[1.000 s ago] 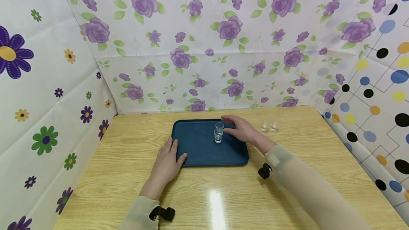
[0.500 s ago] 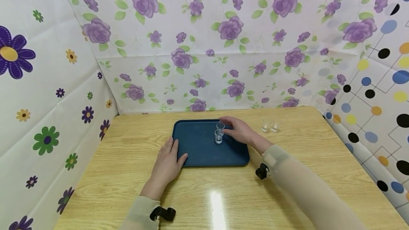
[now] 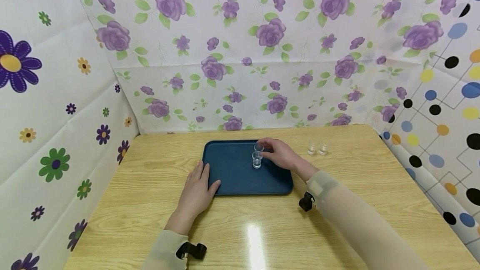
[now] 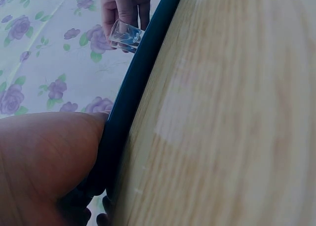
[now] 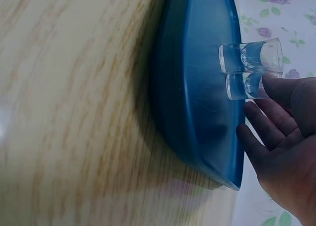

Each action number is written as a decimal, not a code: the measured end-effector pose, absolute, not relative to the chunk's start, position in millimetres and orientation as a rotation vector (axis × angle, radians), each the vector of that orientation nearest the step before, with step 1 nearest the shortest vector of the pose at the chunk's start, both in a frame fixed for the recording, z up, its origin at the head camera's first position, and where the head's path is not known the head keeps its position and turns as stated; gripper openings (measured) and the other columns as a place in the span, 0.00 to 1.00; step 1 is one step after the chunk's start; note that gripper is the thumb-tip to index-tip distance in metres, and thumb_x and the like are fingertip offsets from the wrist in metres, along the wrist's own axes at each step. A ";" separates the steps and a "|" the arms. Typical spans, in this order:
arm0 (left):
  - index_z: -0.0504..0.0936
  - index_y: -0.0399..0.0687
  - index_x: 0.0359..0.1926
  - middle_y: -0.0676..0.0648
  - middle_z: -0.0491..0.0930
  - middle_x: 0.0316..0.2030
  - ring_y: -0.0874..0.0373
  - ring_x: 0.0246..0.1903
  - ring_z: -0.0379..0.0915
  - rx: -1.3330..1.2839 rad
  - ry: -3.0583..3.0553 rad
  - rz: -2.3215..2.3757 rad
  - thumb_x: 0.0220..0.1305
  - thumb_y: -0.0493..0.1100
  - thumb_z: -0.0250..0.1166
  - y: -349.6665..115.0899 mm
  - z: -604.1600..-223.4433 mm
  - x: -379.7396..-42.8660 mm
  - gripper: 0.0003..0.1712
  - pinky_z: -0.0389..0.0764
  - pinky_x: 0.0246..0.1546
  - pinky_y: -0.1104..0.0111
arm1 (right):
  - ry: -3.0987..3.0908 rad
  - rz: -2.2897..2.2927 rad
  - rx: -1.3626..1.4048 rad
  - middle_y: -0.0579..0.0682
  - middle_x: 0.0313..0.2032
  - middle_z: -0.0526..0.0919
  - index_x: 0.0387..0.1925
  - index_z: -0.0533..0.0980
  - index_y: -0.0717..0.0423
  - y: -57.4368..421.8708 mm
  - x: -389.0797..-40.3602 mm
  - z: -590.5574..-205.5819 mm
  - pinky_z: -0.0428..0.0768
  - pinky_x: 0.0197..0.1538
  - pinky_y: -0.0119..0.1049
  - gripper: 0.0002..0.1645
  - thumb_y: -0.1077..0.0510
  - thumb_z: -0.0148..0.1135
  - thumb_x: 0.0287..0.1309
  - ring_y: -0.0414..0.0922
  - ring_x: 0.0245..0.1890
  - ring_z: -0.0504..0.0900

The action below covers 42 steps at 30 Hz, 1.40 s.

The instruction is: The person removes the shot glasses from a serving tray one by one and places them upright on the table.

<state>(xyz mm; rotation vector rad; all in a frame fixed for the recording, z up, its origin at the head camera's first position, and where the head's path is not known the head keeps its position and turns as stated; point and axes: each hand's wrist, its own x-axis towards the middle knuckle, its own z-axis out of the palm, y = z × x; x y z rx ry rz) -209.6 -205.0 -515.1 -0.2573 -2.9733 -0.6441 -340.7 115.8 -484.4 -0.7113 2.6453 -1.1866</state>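
Observation:
A dark blue tray (image 3: 232,176) lies on the wooden table, and two small clear shot glasses stand upright on it, close together. My right hand (image 3: 280,154) reaches over the tray's right side and holds the rear shot glass (image 3: 258,147) between thumb and fingers. In the right wrist view the thumb lies against that glass (image 5: 237,86) near its rim, and the front shot glass (image 5: 232,58) stands right beside it. Along the tray's left edge rests my left hand (image 3: 196,193), fingers extended, thumb over the near left corner. The left wrist view shows its palm against the rim (image 4: 128,105).
Two more clear shot glasses (image 3: 311,149) stand side by side on the table (image 3: 337,186), to the right of the tray behind my right forearm. A flowered cloth (image 3: 240,95) hangs at the table's back edge, with patterned cloths on both sides.
My right hand has shifted slightly left and closed in around the rear shot glass. Tray, front glass and left hand stay in place; the view has shifted very slightly.

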 end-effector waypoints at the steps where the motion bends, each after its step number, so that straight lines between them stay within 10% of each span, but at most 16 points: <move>1: 0.59 0.30 0.85 0.27 0.51 0.85 0.32 0.85 0.47 -0.259 -2.970 -0.645 0.85 0.54 0.64 -204.9 -514.9 -209.5 0.45 0.51 0.83 0.39 | 2.645 -1.194 -0.708 0.54 0.67 0.84 0.76 0.76 0.55 115.6 -340.6 -484.4 0.80 0.71 0.52 0.26 0.58 0.65 0.82 0.55 0.71 0.80; 42: 0.58 0.29 0.85 0.27 0.50 0.85 0.32 0.85 0.47 -0.270 -2.982 -0.631 0.85 0.55 0.63 -205.8 -515.0 -210.8 0.46 0.52 0.83 0.38 | 2.735 -1.335 -0.569 0.53 0.59 0.87 0.67 0.80 0.54 163.8 -308.6 -474.2 0.86 0.62 0.53 0.22 0.53 0.70 0.79 0.53 0.60 0.87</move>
